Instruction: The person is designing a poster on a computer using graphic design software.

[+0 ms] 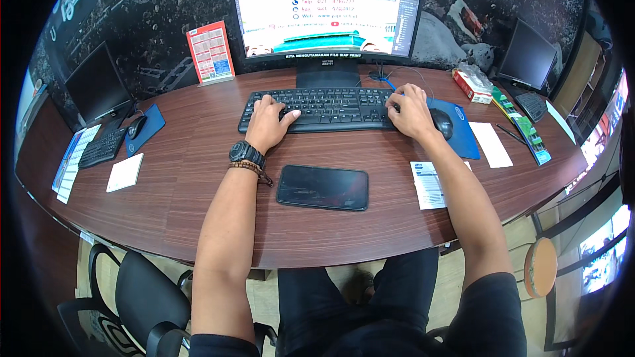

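A black keyboard (331,109) lies across the middle of the desk. My left hand (266,124) rests on its left end, fingers and thumb apart over the keys. At the keyboard's right end, my right hand (413,114) has its fingers bent down onto the keys and holds nothing. Just right of that hand, a black mouse (441,123) sits on a blue mouse pad (468,139). A dark phone (323,188) lies flat, screen up, between my forearms. Behind the keyboard stands a curved monitor (317,16) showing a colourful graphic layout with tool panels.
Under my right forearm lies a printed slip (428,185). Farther right are a white paper (491,145), a green-and-blue strip package (527,129) and a red-white box (472,84). A red desk calendar (210,53) stands left of the monitor. A second monitor (99,86) occupies the left side; a black chair (149,294) stands below.
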`<state>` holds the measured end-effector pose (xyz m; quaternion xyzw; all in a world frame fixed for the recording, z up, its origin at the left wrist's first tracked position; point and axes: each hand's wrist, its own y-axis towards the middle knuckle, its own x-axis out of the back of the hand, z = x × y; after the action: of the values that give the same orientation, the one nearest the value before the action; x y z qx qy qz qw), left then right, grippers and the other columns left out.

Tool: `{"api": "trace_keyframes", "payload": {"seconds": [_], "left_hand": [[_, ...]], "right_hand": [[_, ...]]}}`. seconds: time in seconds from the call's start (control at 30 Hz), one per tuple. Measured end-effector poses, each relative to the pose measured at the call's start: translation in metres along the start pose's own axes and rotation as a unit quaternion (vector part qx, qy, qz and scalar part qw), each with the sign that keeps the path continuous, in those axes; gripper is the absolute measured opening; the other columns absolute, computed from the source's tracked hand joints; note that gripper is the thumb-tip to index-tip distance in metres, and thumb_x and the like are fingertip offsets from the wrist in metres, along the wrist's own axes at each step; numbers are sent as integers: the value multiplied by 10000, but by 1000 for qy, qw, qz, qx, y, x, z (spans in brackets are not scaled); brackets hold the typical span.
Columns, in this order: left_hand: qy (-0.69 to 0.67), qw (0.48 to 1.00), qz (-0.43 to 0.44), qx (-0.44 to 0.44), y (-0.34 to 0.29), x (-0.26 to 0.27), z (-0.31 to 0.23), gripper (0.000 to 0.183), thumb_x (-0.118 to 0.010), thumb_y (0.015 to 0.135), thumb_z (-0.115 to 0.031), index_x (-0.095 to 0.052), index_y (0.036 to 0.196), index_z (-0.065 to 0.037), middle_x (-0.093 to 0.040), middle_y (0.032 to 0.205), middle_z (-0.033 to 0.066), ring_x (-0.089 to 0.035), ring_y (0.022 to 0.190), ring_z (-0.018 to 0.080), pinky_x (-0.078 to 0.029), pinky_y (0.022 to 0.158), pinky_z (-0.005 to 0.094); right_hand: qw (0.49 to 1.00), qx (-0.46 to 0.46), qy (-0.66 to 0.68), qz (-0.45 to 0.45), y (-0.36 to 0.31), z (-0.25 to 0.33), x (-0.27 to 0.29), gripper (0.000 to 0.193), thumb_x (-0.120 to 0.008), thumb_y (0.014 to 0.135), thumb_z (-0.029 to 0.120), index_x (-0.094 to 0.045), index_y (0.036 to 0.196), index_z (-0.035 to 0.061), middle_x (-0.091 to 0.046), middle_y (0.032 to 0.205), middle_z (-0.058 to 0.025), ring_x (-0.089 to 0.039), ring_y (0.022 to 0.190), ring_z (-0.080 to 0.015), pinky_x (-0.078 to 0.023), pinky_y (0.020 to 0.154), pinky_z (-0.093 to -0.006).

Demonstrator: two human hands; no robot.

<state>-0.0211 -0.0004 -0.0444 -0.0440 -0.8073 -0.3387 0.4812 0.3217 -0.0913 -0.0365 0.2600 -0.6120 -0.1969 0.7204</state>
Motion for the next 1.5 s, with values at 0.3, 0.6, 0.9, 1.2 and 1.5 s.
{"api": "trace_keyframes", "payload": {"seconds": [0.3, 0.6, 0.9, 1.2, 1.5], "left_hand": [[0, 1000, -1, 0, 3, -1, 2, 501, -667, 938, -404, -706, 1128, 57, -602, 1148, 187, -537, 1111, 338, -444, 1000, 415], [10, 1000, -2, 3, 2, -1, 2, 518, -679, 924, -424, -713, 1120, 55, -602, 1145, 182, -544, 1100, 330, -463, 982, 419], [14, 1000, 4, 11, 1, 0, 1, 507, -673, 935, -412, -703, 1145, 49, -598, 1154, 171, -537, 1116, 320, -452, 996, 410], [6, 1000, 5, 5, 1, 0, 2, 509, -669, 937, -405, -699, 1145, 59, -594, 1161, 182, -533, 1125, 329, -443, 1006, 409], [57, 997, 26, 50, -1, 6, -8, 561, -648, 923, -496, -704, 1192, -6, -563, 1226, 217, -498, 1167, 388, -393, 1045, 488]], "right_hand": [[1000, -3, 26, 14, -5, -11, 7, 238, -596, 848, 66, -727, 1043, 108, -599, 1164, -149, -469, 1233, -351, -322, 1096, -489], [999, -4, 44, -2, -11, -18, -2, 306, -549, 905, 75, -661, 1187, 120, -578, 1177, -177, -467, 1227, -364, -332, 1073, -486], [1000, 3, 5, 1, -15, -12, -8, 268, -549, 936, 143, -671, 1175, 138, -552, 1225, -186, -456, 1240, -361, -317, 1073, -507], [1000, 14, 13, 18, -16, -12, 2, 197, -586, 891, 199, -745, 986, 134, -560, 1245, -186, -424, 1301, -364, -262, 1101, -592], [999, -12, -29, -1, -13, -14, 8, 177, -623, 842, 180, -757, 918, 93, -608, 1131, -141, -477, 1201, -326, -311, 1086, -483]]}}
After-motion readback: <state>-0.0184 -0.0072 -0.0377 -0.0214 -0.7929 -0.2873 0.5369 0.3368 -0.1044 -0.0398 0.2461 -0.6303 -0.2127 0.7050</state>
